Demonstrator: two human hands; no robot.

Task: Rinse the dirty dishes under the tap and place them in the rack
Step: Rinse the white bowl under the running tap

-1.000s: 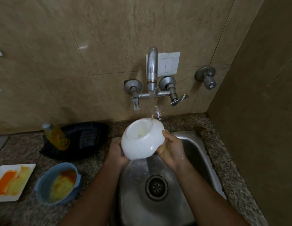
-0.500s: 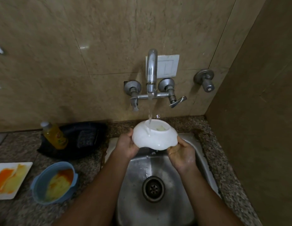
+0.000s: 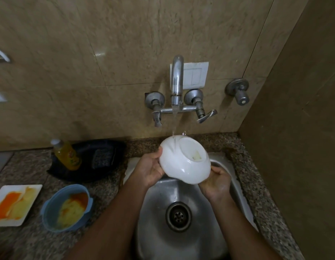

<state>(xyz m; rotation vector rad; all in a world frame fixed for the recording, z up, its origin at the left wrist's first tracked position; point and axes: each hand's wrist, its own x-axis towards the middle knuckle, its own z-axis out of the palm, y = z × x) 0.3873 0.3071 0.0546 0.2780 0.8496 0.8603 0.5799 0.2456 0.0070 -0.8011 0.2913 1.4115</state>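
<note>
I hold a white bowl (image 3: 181,166) upside down over the steel sink (image 3: 159,231), its base turned up and to the right with a pale smear on it. My left hand (image 3: 149,169) grips its left rim and my right hand (image 3: 215,182) grips its lower right rim. Water runs from the tap (image 3: 176,85) onto the bowl's outer wall. A blue bowl (image 3: 67,207) with yellow and orange residue and a white square plate (image 3: 15,203) with the same smears sit on the counter at the left.
A yellow soap bottle (image 3: 66,154) leans on a dark cloth (image 3: 99,158) behind the blue bowl. Speckled granite counter (image 3: 256,184) borders the sink; a wall rises close on the right. A second valve (image 3: 239,91) sticks out of the tiled wall. No rack is in view.
The bowl has been turned between my hands: its base pointed left, then up, and now tilts right. Water now lands on its outer side.
</note>
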